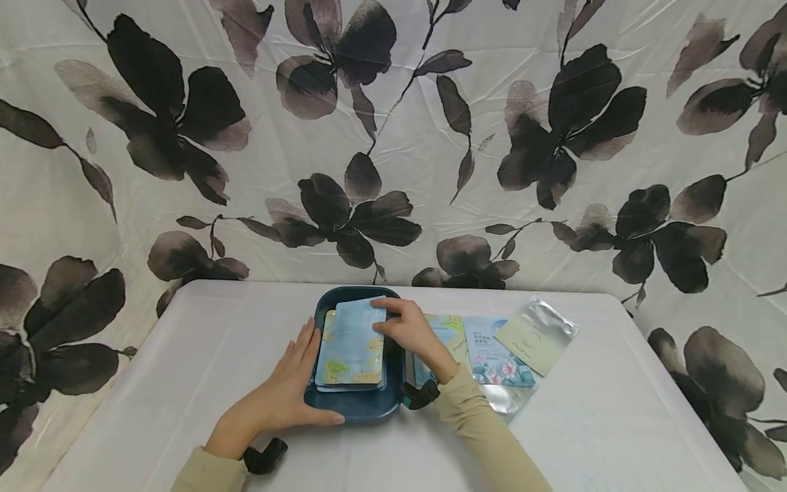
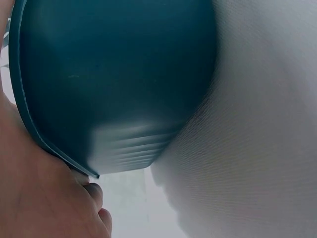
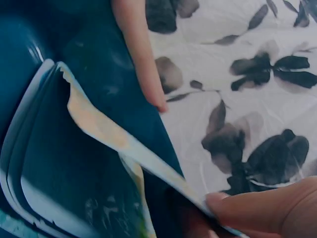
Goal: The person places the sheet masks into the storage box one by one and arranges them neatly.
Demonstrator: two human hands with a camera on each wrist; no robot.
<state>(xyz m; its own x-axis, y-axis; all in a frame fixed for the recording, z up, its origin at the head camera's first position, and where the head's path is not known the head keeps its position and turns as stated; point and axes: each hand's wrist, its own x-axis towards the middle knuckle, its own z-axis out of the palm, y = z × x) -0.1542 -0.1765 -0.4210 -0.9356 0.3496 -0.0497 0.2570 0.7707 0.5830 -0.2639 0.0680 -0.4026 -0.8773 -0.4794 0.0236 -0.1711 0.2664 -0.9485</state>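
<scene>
A dark blue-green tray (image 1: pixel 363 408) stands on the table with a stack of flat, printed packets in it. They look like face mask sachets. My right hand (image 1: pixel 406 331) pinches the right edge of the top light-blue packet (image 1: pixel 353 348). In the right wrist view this packet (image 3: pixel 119 141) bends up from the stack (image 3: pixel 29 163), its edge between thumb and fingers. Along the tray's left side lies my left hand (image 1: pixel 279 389), fingers extended against the rim and thumb at the near edge. The left wrist view shows that hand (image 2: pixel 44 193) against the tray wall (image 2: pixel 119 74).
Right of the tray, several more packets lie overlapping: a yellow-green one (image 1: pixel 451 331), a blue one with pink flowers (image 1: pixel 498 348) and a pale green one with a silver end (image 1: pixel 531 342). The white table (image 1: pixel 203 328) meets a floral cloth (image 1: pixel 258 157) behind.
</scene>
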